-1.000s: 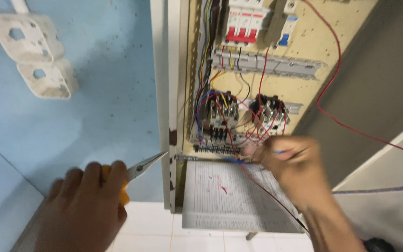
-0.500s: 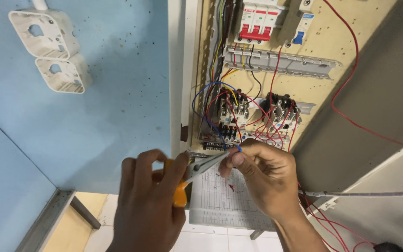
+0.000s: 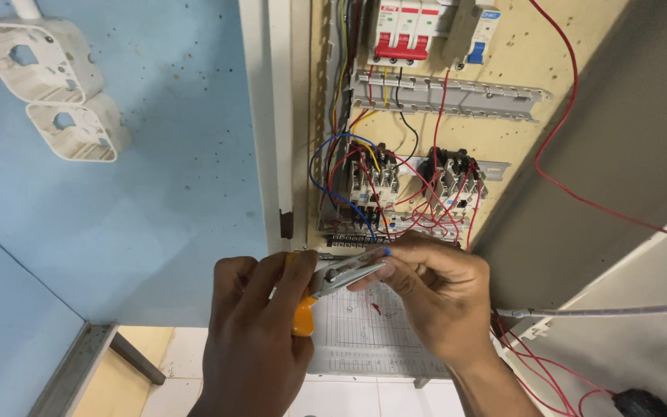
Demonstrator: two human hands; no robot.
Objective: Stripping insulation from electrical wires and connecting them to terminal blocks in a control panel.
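The left hand (image 3: 260, 340) is wrapped around the yellow-orange handles of a pair of metal-jawed pliers (image 3: 332, 282), its fingers closed tight on the grips. The plier jaws point right and meet the end of a thin blue insulated wire (image 3: 385, 251), just below the open electrical panel with a beige backplate (image 3: 519, 54). The right hand (image 3: 434, 297) pinches that blue wire between thumb and forefinger, touching the plier tips; its remaining fingers are curled inward. The wire runs up from the hands into the pair of grey contactors (image 3: 414, 185) amid red, blue and yellow wiring. A red-toggled triple circuit breaker (image 3: 399, 31) sits above. Two white plastic surface boxes (image 3: 48, 89) are fixed to the blue wall (image 3: 156, 193) at left.
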